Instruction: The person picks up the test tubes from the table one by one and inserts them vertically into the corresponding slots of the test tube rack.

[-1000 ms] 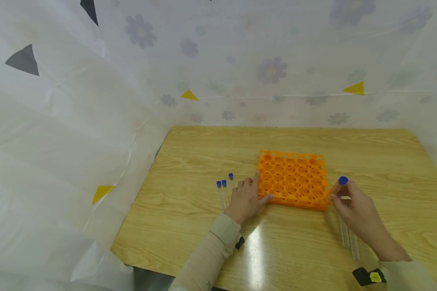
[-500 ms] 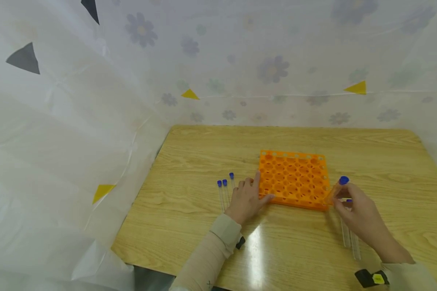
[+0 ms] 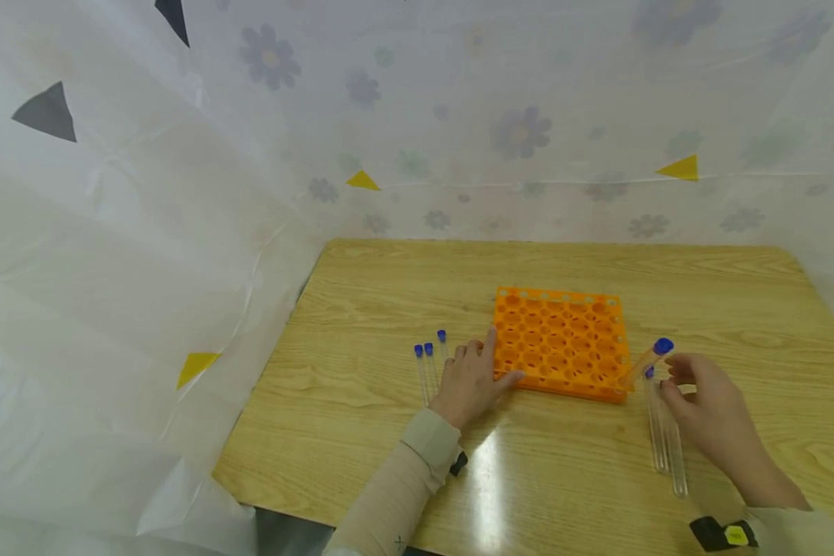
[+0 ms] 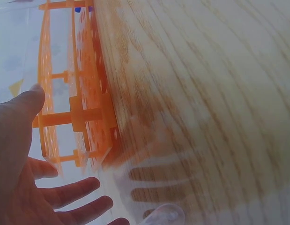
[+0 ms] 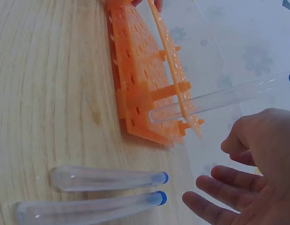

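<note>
An orange multi-hole test tube rack [image 3: 556, 344] stands on the table. One clear test tube [image 5: 224, 99] with a blue cap leans at a slant through its front right corner hole, capped end up and to the right. Just right of that tube my right hand [image 3: 712, 409] hovers, fingers apart from it and holding nothing. At the rack's left end my left hand [image 3: 467, 384] rests with thumb and index finger against the corner; its other fingers [image 4: 72, 192] are spread out. Two capped test tubes [image 5: 109, 178] lie beneath and beside my right hand.
Several more blue-capped test tubes [image 3: 422, 374] lie left of the rack, partly behind my left hand. The wooden table [image 3: 361, 293] reaches to a pale flowered sheet [image 3: 459, 123] at the back and left.
My right hand has let go of the capped test tube and drawn back to the right. The tube stays slanted in the rack. My left hand has not moved.
</note>
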A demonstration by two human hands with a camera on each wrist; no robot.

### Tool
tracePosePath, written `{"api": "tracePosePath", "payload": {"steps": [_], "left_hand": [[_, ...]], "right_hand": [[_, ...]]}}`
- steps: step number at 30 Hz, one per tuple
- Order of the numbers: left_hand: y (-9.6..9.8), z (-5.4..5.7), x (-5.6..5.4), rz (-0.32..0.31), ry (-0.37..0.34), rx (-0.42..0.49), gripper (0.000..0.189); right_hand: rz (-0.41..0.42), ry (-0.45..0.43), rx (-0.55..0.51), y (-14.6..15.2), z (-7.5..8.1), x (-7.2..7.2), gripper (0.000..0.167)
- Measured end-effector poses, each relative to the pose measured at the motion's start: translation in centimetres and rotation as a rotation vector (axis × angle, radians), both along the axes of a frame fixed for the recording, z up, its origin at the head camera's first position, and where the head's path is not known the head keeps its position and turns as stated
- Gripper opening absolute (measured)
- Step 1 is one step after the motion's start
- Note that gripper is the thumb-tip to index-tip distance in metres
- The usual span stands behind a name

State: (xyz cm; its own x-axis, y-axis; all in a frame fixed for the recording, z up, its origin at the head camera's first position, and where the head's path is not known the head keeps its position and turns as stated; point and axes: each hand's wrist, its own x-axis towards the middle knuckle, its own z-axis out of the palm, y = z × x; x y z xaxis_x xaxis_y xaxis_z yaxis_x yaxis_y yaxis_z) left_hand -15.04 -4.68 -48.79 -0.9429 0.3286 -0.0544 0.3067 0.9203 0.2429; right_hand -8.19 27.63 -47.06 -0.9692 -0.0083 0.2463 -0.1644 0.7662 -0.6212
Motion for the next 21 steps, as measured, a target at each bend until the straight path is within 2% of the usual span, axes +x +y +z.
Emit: {"api": "tracePosePath", "payload": {"steps": [4, 13, 21], "left_hand": [[0.0, 0.0, 0.0, -0.004, 0.005, -0.001, 0.087], [0.1, -0.2, -0.1, -0.006, 0.014, 0.000, 0.087], [0.1, -0.2, 0.0, 0.001, 0.006, 0.008, 0.087]], "right_hand": [[-0.002, -0.037, 0.043, 0.4, -0.5, 0.3, 0.032], [-0.004, -0.233, 0.097, 1.2, -1.6, 0.6, 0.040], [0.006, -0.326, 0.154, 1.6, -2.3, 0.5, 0.046]]}}
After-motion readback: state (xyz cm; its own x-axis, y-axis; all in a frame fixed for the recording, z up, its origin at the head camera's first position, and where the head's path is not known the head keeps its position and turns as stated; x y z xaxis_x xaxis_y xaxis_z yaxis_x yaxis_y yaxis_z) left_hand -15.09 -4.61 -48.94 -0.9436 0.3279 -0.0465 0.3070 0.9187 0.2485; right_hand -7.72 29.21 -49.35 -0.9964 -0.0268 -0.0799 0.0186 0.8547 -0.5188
